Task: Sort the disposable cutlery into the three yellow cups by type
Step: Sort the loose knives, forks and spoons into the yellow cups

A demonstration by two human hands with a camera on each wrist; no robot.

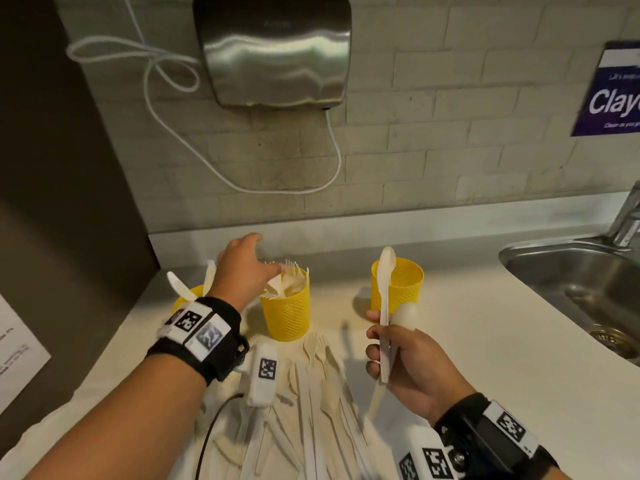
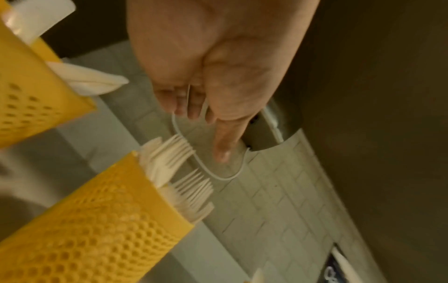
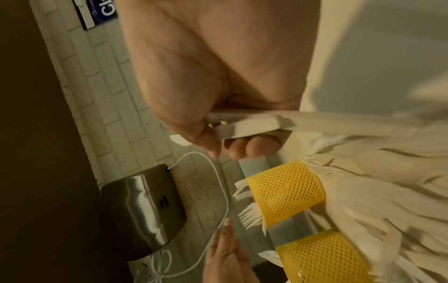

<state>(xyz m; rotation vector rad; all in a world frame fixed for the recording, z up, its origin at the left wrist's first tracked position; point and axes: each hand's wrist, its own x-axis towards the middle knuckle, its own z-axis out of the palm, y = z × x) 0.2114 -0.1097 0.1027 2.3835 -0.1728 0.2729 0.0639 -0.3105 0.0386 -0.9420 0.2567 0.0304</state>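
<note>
Head view downward, wrist views close, sharing fork cup (image 1: 286, 311)

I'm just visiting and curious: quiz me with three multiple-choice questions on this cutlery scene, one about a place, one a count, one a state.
1. Where do the forks stand?
A. middle yellow cup
B. sink
C. right yellow cup

2. How many yellow cups are there?
A. two
B. three
C. five

3. What is the right hand doing?
A. resting empty
B. pressing the counter
C. gripping spoons

Answers: 1 A, tines stick up from the middle yellow cup. 2 B, the left cup, the middle one and the right cup stand on the counter. 3 C, its fingers curl round the spoons.
</note>
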